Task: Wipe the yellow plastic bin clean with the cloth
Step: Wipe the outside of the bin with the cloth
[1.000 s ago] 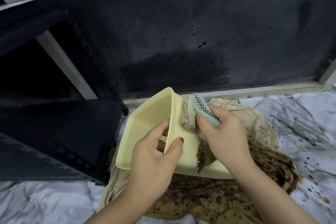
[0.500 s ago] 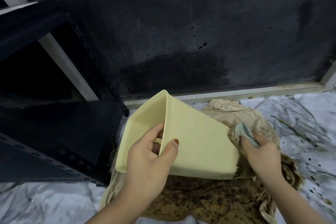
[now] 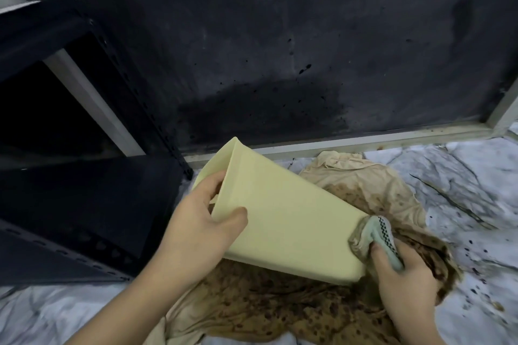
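Black rack (image 3: 84,190) sits at far left, beside a dark stained wall (image 3: 280,50). L hand (image 3: 196,232) grips the bin (image 3: 286,227) at its rim: thumb curled over the outside wall, fingers hooked inside the opening. Same grip as 0.5 s ago, w/ the hand barely shifted. Bin is held tilted above the floor, opening facing left and up, base pointing down-right, over a big brown-stained rag (image 3: 280,311) spread on the marbled floor (image 3: 462,176). Bin's side wall now shows bare and pale yellow; 1 s ago the cloth was up near the rim, 0.5 s ago it was off past the base corner. Now R hand (image 3: 403,277) has the cloth (image 3: 375,238) bunched vs. the bin's base corner, touching it. R fingers are curled round the cloth, thumb pressing it from the left; the checkered strip on the cloth shows on top. Floor at right carries dark specks.
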Tool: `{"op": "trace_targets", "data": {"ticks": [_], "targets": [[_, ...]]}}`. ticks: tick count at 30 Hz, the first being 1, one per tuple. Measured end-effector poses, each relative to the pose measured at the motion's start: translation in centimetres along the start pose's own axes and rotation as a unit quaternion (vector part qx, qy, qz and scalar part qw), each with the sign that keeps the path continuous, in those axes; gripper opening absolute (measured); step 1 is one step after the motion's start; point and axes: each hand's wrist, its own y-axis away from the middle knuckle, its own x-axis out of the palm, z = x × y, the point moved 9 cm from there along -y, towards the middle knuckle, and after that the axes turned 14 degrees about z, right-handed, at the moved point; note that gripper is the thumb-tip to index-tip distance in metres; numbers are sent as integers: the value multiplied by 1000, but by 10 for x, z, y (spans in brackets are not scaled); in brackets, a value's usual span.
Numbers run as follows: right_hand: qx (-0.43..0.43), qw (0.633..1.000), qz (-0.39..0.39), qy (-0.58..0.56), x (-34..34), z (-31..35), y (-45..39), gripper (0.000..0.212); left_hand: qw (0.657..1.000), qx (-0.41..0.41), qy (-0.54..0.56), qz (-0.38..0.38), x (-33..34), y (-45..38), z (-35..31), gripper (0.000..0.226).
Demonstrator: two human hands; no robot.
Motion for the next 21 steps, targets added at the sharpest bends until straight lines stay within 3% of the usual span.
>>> {"op": "trace_targets", "data": {"ticks": [5,8,11,21], "targets": [[-92,992,-46,74,2,22,26,24,996,-40,22,-80,-21,-3,9,4],[-159,982,-52,92,8,43,41,26,992,-52,17,-116,-25,0,12,9],[-194,980,-3,53,23,54,51,48,989,-42,11,-144,-26,3,12,9],[-316,943,99,19,60,155,70,37,987,20,40,-157,-13,16,4,19]]}}
